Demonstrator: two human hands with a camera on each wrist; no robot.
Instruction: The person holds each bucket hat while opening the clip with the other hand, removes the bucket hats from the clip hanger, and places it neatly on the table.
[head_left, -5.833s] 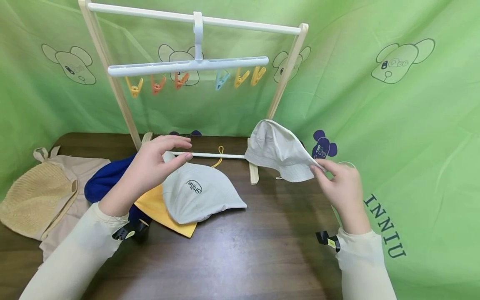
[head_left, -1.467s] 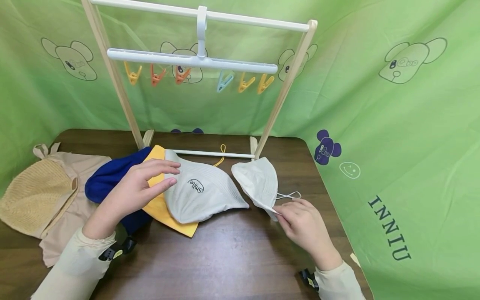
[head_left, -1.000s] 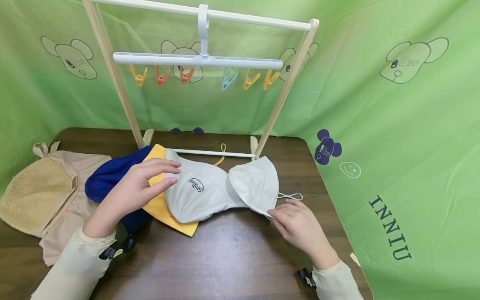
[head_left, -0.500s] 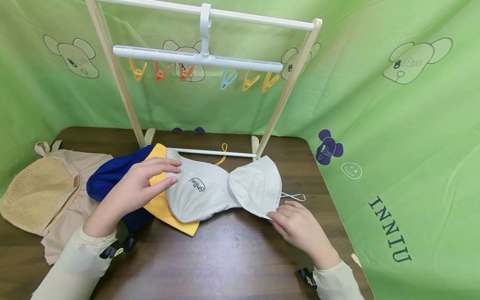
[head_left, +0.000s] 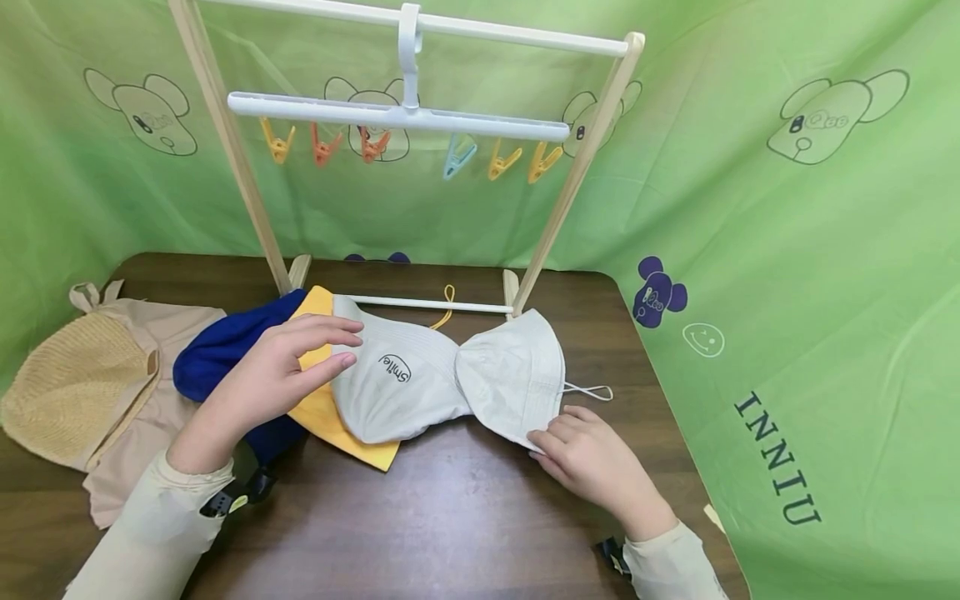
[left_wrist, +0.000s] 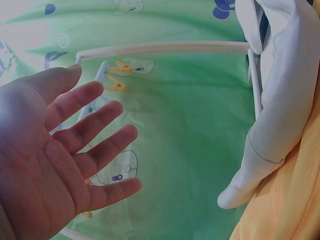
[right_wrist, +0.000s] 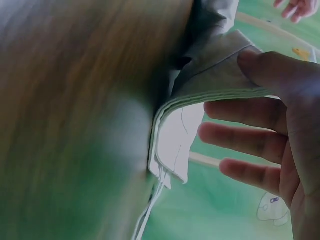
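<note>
In the head view a small white bucket hat (head_left: pixel 510 375) with a loop of white cord lies folded at the right end of a row of hats, overlapping the light grey hat (head_left: pixel 408 392) printed "Smile". My right hand (head_left: pixel 592 458) pinches its near brim, thumb on one face and fingers on the other, as the right wrist view shows the brim (right_wrist: pixel 215 95). My left hand (head_left: pixel 277 367) hovers over the row's middle, fingers spread and holding nothing. Beneath and behind it lie a yellow hat (head_left: pixel 341 429) and a blue hat (head_left: pixel 217 346), partly hidden.
A straw hat with beige cloth (head_left: pixel 82 387) lies at the table's left. Behind the hats stands a wooden rack (head_left: pixel 558 217) with a white rail. From it hangs a pale hanger (head_left: pixel 397 117) with several coloured clips (head_left: pixel 502 160). Green printed cloth (head_left: pixel 750 250) surrounds the table (head_left: pixel 435 517).
My right hand has brought the white bucket hat down from the air, leftward onto the table against the grey hat. The last half second shows only a slight shift at the brim; my left hand stays put.
</note>
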